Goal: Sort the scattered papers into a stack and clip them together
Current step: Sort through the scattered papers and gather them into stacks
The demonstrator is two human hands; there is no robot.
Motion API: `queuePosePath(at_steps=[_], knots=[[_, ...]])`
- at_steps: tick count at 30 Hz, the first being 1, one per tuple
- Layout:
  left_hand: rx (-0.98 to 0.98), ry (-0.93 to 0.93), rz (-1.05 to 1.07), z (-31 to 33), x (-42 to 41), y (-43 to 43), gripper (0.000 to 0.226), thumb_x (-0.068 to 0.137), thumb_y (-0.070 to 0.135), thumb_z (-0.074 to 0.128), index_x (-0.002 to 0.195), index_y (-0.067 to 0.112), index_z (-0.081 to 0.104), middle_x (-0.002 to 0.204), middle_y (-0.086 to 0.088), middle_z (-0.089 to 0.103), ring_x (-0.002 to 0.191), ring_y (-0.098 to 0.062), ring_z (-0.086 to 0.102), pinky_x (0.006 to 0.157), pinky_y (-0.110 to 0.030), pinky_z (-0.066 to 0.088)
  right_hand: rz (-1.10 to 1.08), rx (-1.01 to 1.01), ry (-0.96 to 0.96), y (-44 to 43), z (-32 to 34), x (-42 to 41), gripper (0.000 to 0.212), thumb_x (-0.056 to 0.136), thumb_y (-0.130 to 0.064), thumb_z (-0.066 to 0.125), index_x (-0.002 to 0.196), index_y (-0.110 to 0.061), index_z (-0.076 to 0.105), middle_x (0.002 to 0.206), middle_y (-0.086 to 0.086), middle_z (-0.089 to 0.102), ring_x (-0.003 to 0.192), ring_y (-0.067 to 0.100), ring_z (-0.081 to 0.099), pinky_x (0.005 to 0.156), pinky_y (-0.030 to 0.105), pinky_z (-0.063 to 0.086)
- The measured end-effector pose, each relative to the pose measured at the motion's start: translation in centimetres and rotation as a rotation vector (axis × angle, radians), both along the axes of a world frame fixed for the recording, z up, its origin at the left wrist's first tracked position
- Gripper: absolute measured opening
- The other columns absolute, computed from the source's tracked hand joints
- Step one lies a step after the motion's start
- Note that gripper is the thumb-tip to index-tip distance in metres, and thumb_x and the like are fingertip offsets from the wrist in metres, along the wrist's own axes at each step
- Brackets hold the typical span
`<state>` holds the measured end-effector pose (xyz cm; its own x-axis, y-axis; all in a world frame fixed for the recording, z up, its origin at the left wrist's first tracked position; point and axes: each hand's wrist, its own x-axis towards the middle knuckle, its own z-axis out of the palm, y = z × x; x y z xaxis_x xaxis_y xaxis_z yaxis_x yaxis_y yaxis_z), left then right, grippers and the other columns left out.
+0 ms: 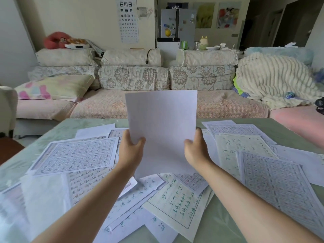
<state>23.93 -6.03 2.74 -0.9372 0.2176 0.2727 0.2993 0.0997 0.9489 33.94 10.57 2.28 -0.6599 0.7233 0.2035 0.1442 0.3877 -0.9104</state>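
Scattered papers (75, 155) cover table (280, 127) w/ sofa (133, 78) behind.

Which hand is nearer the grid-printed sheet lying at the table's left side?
Left. The left hand, gripping the left edge of the raised paper, is just right of the grid-printed sheet; the right hand grips the opposite edge, further off.

Pale green table (280, 127), scattered overlapping papers (77, 155), gridded and handwritten sheets
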Motion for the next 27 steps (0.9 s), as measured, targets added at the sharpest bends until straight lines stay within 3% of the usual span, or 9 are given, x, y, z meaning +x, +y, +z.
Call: queuePosePath(at_steps=[2,4,7,10,13,15,17,21,27], knots=[[-0.035,-0.042,-0.075,0.5,-0.2,-0.9,0.027,0.087,0.006,0.056,0.109,0.022,0.055,0.099,0.001,0.067,0.085,-0.016,0.064,0.072,-0.032,0.053,-0.02,-0.005,-0.015,-0.6,0.4,-0.4,0.046,0.089,0.0,0.037,0.133,-0.013,0.04,0.118,0.008,0.063,0.093,0.029,0.059,0.075,0.031,0.043],[-0.156,-0.105,-0.191,0.5,-0.6,-2.6,0.026,0.085,0.003,0.05,0.104,0.019,0.057,0.089,0.0,0.067,0.073,-0.013,0.062,0.058,-0.022,0.05,0.003,-0.019,-0.11,-1.4,0.4,-0.8,0.041,0.086,0.0,0.037,0.123,-0.016,0.042,0.107,0.005,0.061,0.088,0.029,0.057,0.072,0.033,0.046],[-0.404,-0.11,-0.238,-0.3,-2.1,-5.7,0.016,0.076,0.013,0.044,0.089,0.013,0.054,0.075,-0.002,0.059,0.064,-0.018,0.051,0.056,-0.028,0.04,0.045,-0.008,-0.274,-2.5,0.1,-2.0,0.032,0.085,-0.007,0.038,0.115,-0.018,0.042,0.097,0.001,0.056,0.09,0.028,0.057,0.067,0.032,0.045],[-0.625,-0.082,-0.12,-1.4,-4.5,-8.6,0.02,0.086,0.021,0.044,0.104,0.019,0.053,0.085,0.0,0.062,0.067,-0.018,0.054,0.057,-0.029,0.038,0.052,-0.014,-0.371,-3.1,-1.0,-3.6,0.033,0.086,-0.011,0.04,0.119,-0.015,0.043,0.108,0.006,0.058,0.095,0.029,0.058,0.063,0.03,0.044],[-0.873,-0.005,-0.106,-3.4,-6.5,-11.1,0.042,0.089,0.025,0.049,0.131,0.02,0.045,0.112,-0.002,0.062,0.091,-0.019,0.06,0.074,-0.033,0.049,0.035,0.012,-0.505,-3.5,-2.8,-4.5,0.035,0.088,-0.013,0.04,0.122,-0.011,0.043,0.114,0.009,0.056,0.099,0.03,0.057,0.067,0.031,0.045],[-1.057,0.093,-0.121,-5.0,-7.7,-12.5,0.053,0.09,0.029,0.055,0.14,0.019,0.04,0.132,-0.004,0.052,0.118,-0.023,0.05,0.097,-0.039,0.046,0.021,0.062,-0.59,-3.6,-4.0,-5.0,0.036,0.089,-0.012,0.041,0.125,-0.008,0.042,0.121,0.013,0.056,0.102,0.031,0.057,0.069,0.032,0.044],[-1.164,0.168,-0.13,-6.1,-8.5,-13.4,0.06,0.09,0.032,0.057,0.144,0.019,0.036,0.143,-0.004,0.042,0.133,-0.025,0.038,0.108,-0.042,0.039,0.006,0.145,-0.686,-3.8,-4.6,-5.4,0.039,0.09,-0.011,0.045,0.128,-0.004,0.041,0.128,0.016,0.053,0.106,0.032,0.056,0.073,0.032,0.045],[-1.223,0.272,-0.12,-7.5,-10.0,-14.2,0.072,0.088,0.048,0.059,0.147,0.018,0.032,0.151,-0.002,0.034,0.139,-0.024,0.03,0.113,-0.044,0.032,-0.009,0.585,-0.813,-5.5,-5.5,-6.6,0.058,0.088,-0.016,0.054,0.142,-0.011,0.033,0.141,0.014,0.036,0.129,0.033,0.038,0.102,0.04,0.039],[-1.27,0.326,-0.156,-8.5,-11.3,-14.2,0.087,0.091,0.061,0.045,0.156,0.02,0.003,0.163,-0.005,-0.002,0.15,-0.024,-0.002,0.12,-0.041,0.003,0.569,0.73,-0.572,-11.7,-5.7,-10.4,0.052,0.095,-0.022,0.051,0.146,-0.021,0.044,0.152,0.001,0.039,0.139,0.023,0.035,0.115,0.034,0.028]])
